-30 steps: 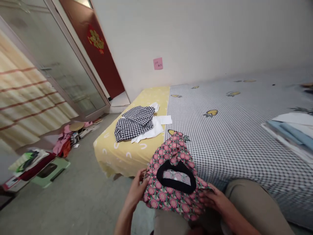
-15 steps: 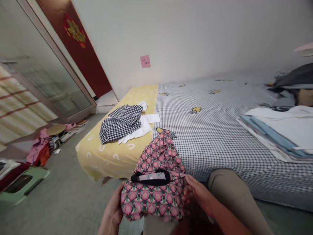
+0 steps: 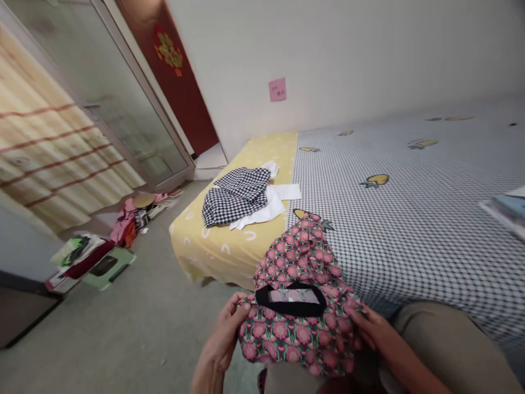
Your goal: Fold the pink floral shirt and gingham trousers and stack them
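Lengthwise, the floral garment (image 3: 292, 269) points forward onto the bed (image 3: 414, 219).

A black-and-white checked cloth (image 3: 241, 194) is lying over white fabric (image 3: 260, 214) on the bed (image 3: 410, 219) at left. A pink note (image 3: 277, 90) is sticking to the far wall (image 3: 348, 60), and a striped curtain (image 3: 49, 134) is hanging at left.
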A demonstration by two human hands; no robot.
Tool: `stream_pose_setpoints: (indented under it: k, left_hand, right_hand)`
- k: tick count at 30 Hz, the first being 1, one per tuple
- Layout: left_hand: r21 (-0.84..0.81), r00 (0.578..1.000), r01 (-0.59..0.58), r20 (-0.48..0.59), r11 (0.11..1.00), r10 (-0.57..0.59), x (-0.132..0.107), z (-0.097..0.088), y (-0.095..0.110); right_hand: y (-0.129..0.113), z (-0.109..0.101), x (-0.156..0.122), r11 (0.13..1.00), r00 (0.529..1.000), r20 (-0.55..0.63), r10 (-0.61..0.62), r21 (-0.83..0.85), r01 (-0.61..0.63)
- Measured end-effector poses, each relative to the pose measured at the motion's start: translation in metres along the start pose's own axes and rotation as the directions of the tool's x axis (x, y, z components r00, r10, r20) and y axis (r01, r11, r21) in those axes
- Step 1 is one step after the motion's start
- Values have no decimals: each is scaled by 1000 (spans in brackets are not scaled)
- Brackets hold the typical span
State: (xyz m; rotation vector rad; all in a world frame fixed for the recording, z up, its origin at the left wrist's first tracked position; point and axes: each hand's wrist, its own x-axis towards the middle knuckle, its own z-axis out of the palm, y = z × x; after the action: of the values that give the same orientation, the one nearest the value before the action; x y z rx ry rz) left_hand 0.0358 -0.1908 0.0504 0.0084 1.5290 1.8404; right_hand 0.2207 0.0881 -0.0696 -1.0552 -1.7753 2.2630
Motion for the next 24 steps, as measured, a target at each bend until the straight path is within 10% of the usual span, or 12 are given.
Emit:
stream_pose_setpoints:
  k: [11,24]
  left_hand:
    - [-161,958,16,-281,987,-62,2,8,-7]
    - [329,999,20,-41,944,-7,-18,-24,-4]
  right_hand:
    - [-26,0,-18,985,1000,-17,17,173,-13]
    - [-17,2,-14,995,958,273,89,-58,-76]
